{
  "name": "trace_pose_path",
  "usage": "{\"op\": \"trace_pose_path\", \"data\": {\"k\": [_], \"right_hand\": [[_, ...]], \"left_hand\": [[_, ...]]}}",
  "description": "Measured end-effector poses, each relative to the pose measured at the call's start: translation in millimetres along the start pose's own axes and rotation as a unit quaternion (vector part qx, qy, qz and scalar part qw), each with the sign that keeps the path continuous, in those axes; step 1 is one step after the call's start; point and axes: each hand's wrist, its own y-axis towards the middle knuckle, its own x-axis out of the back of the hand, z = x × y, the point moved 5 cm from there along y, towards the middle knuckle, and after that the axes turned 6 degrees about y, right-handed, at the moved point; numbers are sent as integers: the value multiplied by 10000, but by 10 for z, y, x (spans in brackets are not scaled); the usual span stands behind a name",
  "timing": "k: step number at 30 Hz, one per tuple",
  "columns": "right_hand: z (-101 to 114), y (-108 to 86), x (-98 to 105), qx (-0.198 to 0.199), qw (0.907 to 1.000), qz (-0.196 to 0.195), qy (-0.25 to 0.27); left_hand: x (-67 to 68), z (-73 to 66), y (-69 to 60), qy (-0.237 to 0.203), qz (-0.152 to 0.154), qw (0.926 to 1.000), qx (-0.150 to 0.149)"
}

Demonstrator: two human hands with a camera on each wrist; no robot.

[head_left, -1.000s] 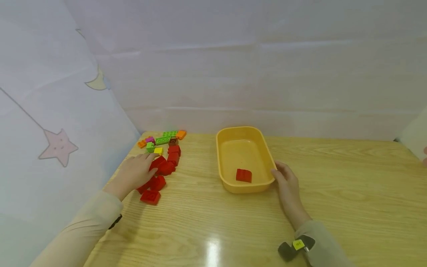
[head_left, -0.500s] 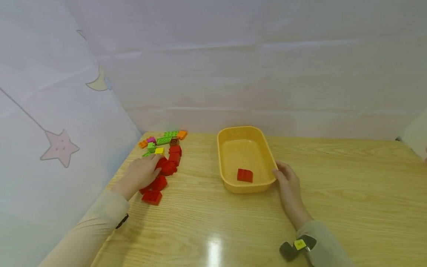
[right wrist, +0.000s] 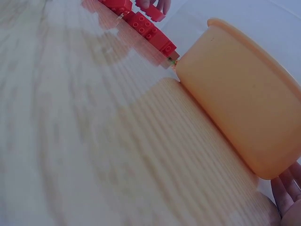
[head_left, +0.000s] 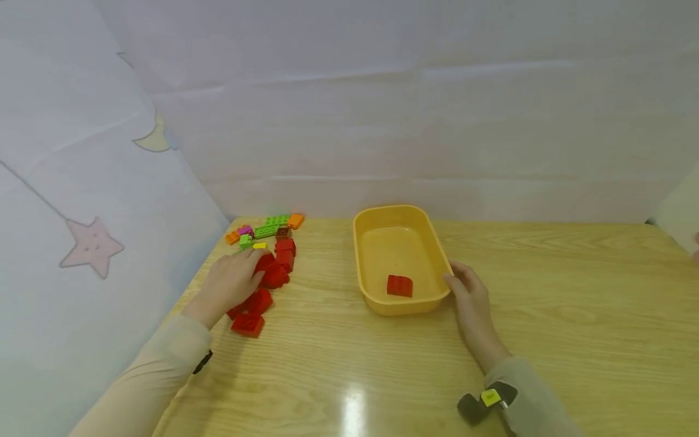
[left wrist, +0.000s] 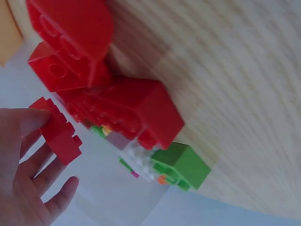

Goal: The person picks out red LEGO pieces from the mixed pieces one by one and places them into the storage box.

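My left hand is over a pile of red toy building bricks at the table's left. In the left wrist view its thumb and fingers pinch a red building brick, raised beside the other red bricks. My right hand holds the near right corner of a yellow plastic bin, thumb at the rim and fingers along the outer wall. One red brick lies inside the bin, near its front end. The right wrist view shows the bin's outer side, with the fingertips partly cut off.
Behind the red pile lie green bricks, an orange brick, a yellow brick and several others. A loose red brick sits nearest the front. Pale cloth hangs at the back and left of the wooden table.
My left hand has shifted slightly right, and its fingers have drawn in over the red bricks. The right hand and bin stay in place.
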Motion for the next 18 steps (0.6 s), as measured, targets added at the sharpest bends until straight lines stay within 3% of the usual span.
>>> {"op": "trace_pose_path", "data": {"k": [4,8,18], "right_hand": [[2,-3,5,44,9999,15,-92],[2,-6,2,43,9999,29,-122],[17,-11,3,21,9998,-3,-175]], "left_hand": [[106,-23,67,-163,-251,9995,41],[193,-65,131,-301,-276,9991,82],[313,-347,300,-254,-335,9990,-118]]}}
